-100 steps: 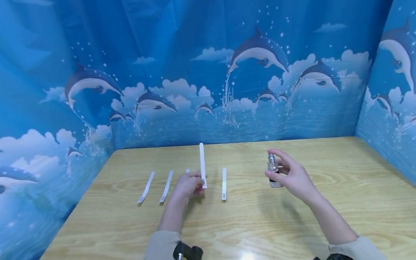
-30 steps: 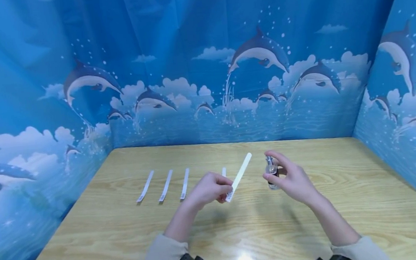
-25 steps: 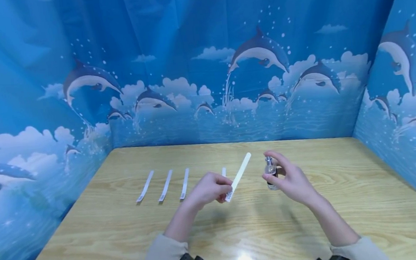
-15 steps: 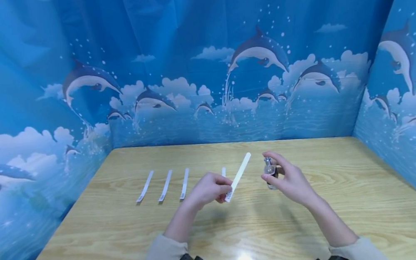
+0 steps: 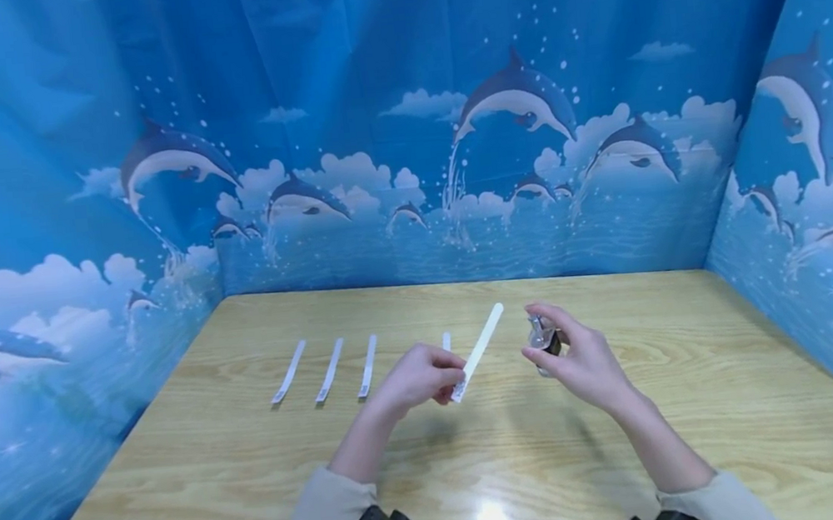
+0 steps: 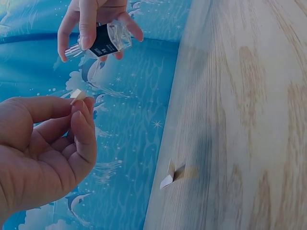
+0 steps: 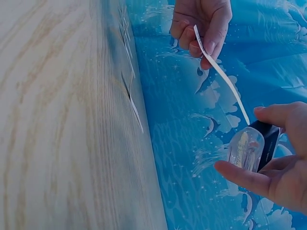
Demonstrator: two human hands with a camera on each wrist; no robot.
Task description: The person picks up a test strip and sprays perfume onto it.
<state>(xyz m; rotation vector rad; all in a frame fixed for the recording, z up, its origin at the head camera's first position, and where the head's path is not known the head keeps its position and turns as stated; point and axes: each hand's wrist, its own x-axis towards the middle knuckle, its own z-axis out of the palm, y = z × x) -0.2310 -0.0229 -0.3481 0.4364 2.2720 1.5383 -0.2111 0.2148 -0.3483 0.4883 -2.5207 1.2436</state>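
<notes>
My left hand [image 5: 420,374] pinches the labelled end of a white paper perfume test strip [image 5: 481,346]. The strip slants up and to the right above the table. Level with it, my right hand [image 5: 584,361] grips a small clear glass perfume spray bottle [image 5: 544,333] with a black label. The index finger lies on the silver spray head, and the bottle leans with that head to the left. A short gap separates strip and bottle in the head view. In the left wrist view the bottle [image 6: 108,40] lies almost sideways between thumb and fingers.
Three test strips [image 5: 328,371] lie spaced out on the wooden table [image 5: 257,476] at the left. Another strip [image 5: 446,341] lies partly hidden behind my left hand. A blue dolphin-print curtain [image 5: 407,160] encloses the back and sides.
My left hand has carried the test strip rightward from the row and tilted it toward the bottle. Over the last second the perfume bottle has tipped further in my right hand; the left hand stays still.
</notes>
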